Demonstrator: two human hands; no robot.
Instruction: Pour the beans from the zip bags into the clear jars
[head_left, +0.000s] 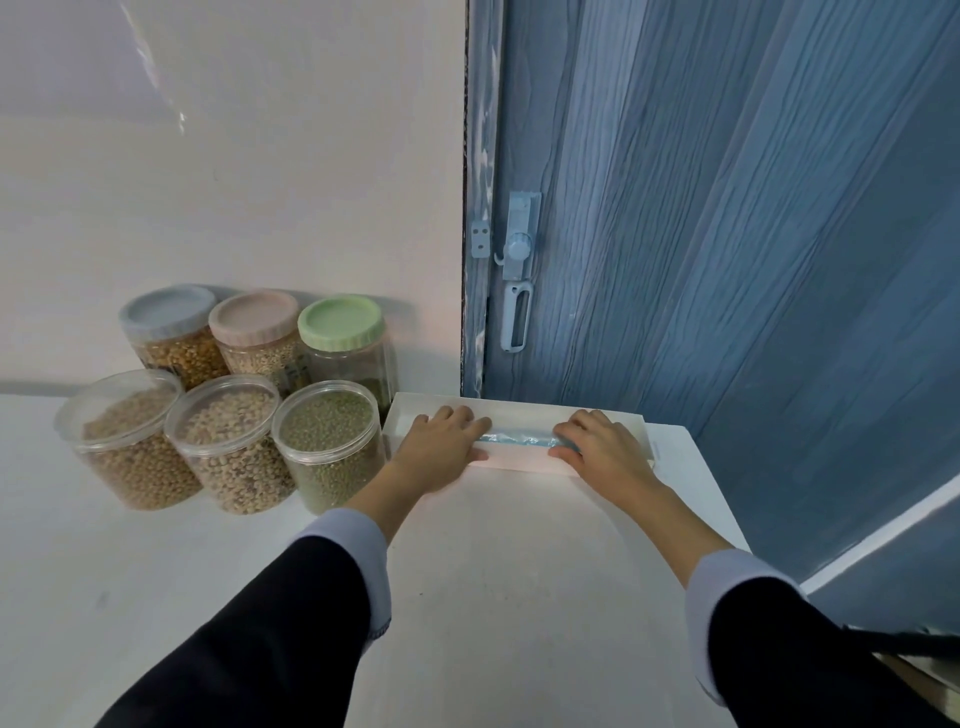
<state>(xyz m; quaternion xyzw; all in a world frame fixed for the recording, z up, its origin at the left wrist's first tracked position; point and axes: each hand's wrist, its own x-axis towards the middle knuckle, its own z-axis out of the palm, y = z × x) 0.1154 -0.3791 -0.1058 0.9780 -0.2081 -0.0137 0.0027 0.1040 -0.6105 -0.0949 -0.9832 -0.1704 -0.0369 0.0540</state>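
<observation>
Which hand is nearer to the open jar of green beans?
Left. The left hand rests on the white tray just right of the jar of green beans; the right hand lies at the tray's far end.

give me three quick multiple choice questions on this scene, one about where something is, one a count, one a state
1. Where is the white tray relative to the jars?
A. to their right
B. to their left
C. stacked on top of them

2. How many jars have lids on?
A. one
B. three
C. six

3. What are the hands doing?
A. lifting a jar
B. hanging off the table
C. resting on the tray

Answers:
1 A, the tray sits right of the green bean jar.
2 B, only the back row is capped, like the green lid.
3 C, left hand and right hand lie on it.
</observation>
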